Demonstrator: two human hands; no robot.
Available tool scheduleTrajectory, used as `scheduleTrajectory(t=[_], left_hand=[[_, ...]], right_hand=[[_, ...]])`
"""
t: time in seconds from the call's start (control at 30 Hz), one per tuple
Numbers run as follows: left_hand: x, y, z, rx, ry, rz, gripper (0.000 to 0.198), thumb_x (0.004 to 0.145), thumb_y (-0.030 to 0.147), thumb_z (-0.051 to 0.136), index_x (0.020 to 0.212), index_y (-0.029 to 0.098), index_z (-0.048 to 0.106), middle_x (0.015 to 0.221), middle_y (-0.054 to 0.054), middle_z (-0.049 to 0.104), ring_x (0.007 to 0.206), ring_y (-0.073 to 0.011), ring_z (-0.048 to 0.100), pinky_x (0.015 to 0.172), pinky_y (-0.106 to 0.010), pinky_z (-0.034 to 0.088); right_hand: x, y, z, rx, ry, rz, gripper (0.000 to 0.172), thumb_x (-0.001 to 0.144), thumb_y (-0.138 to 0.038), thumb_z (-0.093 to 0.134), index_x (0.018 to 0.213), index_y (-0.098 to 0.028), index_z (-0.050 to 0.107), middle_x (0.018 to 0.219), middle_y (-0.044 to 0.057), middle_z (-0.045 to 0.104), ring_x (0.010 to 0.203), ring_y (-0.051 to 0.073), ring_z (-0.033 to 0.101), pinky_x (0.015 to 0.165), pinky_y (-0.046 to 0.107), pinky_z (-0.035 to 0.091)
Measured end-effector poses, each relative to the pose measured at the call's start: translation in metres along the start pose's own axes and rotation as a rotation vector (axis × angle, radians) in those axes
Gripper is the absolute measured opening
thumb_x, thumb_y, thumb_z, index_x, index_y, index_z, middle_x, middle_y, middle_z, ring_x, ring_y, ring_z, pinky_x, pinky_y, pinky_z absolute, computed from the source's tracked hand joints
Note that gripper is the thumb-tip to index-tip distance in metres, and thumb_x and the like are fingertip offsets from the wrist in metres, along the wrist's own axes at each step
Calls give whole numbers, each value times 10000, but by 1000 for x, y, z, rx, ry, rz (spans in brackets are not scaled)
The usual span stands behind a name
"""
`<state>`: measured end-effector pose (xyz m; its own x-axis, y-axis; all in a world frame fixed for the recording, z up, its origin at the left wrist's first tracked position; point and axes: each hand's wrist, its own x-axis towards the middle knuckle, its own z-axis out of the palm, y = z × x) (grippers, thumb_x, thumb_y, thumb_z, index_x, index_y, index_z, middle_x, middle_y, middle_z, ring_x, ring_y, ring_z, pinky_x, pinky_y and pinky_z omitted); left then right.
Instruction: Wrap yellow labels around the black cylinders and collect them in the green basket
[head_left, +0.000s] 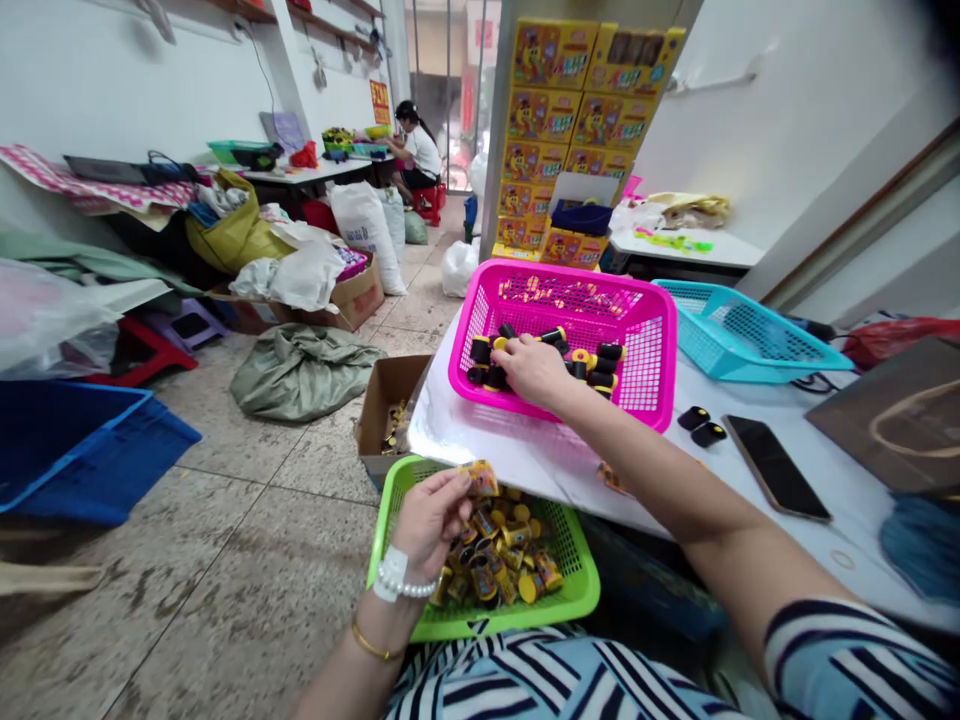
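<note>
My left hand (pixel 431 520) pinches a small orange and yellow printed wrapper (pixel 481 478) above the green basket (pixel 585 580). That basket holds many wrapped yellow and black pieces (pixel 491 565). Inside the pink basket (pixel 652 350) on the white table, my right hand (pixel 531 370) reaches down among black and yellow cylinders (pixel 602 366). Its fingertips rest at a cylinder near the basket's left side; whether they grip it is hidden. Two black cylinders (pixel 701 426) lie on the table right of the pink basket.
A phone (pixel 778 466) and a blue basket (pixel 757 345) are on the table (pixel 480 445). A cardboard box (pixel 386 395) stands left of it. Yellow printed boxes (pixel 547 115) are stacked behind. A person (pixel 418 155) sits at a far table. A blue crate (pixel 82 440) is at left.
</note>
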<state>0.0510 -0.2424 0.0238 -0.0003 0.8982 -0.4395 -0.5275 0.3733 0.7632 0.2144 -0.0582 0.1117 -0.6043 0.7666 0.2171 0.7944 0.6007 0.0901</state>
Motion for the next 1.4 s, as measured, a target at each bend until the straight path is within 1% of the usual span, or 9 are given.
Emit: scheduleTrajectory(t=[0.13,0.23,0.3,0.43,0.63,0.97,1.13,1.23,1.4], left_hand=[[0,6,-6,-120,-21,-12,286,586,302,860,749,105,732,618,-9,606,465,-12,364,357,-113,147],[3,8,-9,-194,-57,-59,237,630,254,828,789,101,744,860,-77,706,480,5,362,338,-94,154],[6,8,-7,-233,-101,-117,238,668,231,804,848,87,744,957,-96,710,476,17,353,329,-79,169],[13,4,3,-341,-116,-209,222,677,180,796,848,68,711,741,-15,641,443,17,368,315,-71,201],[17,-1,17,-410,-166,-229,245,701,162,788,892,66,668,716,4,611,418,20,370,308,-67,212],[18,-7,24,-428,-156,-220,284,635,188,832,826,95,643,722,17,626,393,28,310,328,-91,191],[9,-11,28,-231,-38,-3,326,643,297,847,813,88,664,641,28,560,434,7,364,346,-106,181],[3,-12,22,-140,53,151,394,651,309,850,951,143,658,780,6,615,546,-38,509,400,-119,318],[1,-9,4,47,-232,52,416,701,351,819,1016,133,657,772,-23,641,586,-92,571,472,-183,423]], right_hand=[[-6,-2,0,157,113,49,153,855,-131,562,992,-138,629,982,146,656,947,273,584,774,374,459],[-44,-12,-3,764,261,150,272,803,-252,679,1045,-165,592,890,59,656,797,200,625,724,341,502],[-74,-24,0,1246,237,204,389,793,-349,709,1123,-193,574,886,33,667,750,178,646,682,329,536],[-121,-53,16,1629,202,330,363,741,-350,786,1052,-213,659,923,31,699,839,174,669,781,328,565],[-138,-62,25,1597,202,371,296,753,-301,779,1016,-215,675,1008,38,713,937,185,677,862,332,561],[-146,-63,17,1030,255,236,281,780,-190,698,1047,-213,615,1092,75,708,952,202,699,892,371,573],[-146,-69,27,1293,223,220,296,802,-238,728,1061,-224,586,1067,68,712,907,189,709,847,351,589],[-147,-71,34,1293,278,198,319,768,-246,775,1048,-226,624,1010,50,707,900,184,691,840,338,582],[-154,-75,41,1213,265,167,325,760,-271,785,1066,-240,682,1031,59,642,766,146,639,577,249,549]])
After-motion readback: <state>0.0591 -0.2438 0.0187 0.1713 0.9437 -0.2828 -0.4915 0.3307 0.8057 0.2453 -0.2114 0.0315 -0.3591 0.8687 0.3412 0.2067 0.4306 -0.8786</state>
